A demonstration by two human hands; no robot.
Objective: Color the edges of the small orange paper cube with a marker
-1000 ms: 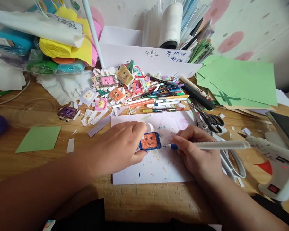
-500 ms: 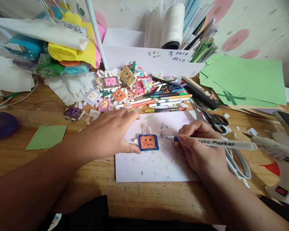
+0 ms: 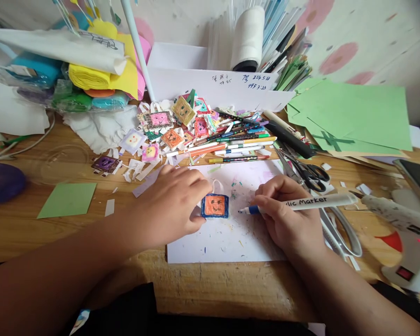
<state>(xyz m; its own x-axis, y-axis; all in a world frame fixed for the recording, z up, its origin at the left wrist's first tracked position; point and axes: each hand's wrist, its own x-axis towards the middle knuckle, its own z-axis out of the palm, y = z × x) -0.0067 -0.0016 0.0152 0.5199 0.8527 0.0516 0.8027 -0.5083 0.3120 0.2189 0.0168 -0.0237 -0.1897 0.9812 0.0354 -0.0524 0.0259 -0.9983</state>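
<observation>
While the right hand (image 3: 291,215) pinches a smooth white marker (image 3: 324,201), an oblong orange-and-blue card (image 3: 214,206) lies on speckled paper (image 3: 224,245).
At the card's left edge, the left hand (image 3: 173,198) curls narrowly (gripping or merely touching, I cannot tell).

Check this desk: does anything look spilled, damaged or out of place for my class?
The white sheet under the orange-and-blue card looks messy: stray coloured marks speckle it. White scraps also lie loose on the desk, untidily. Nothing looks clearly broken.
</observation>
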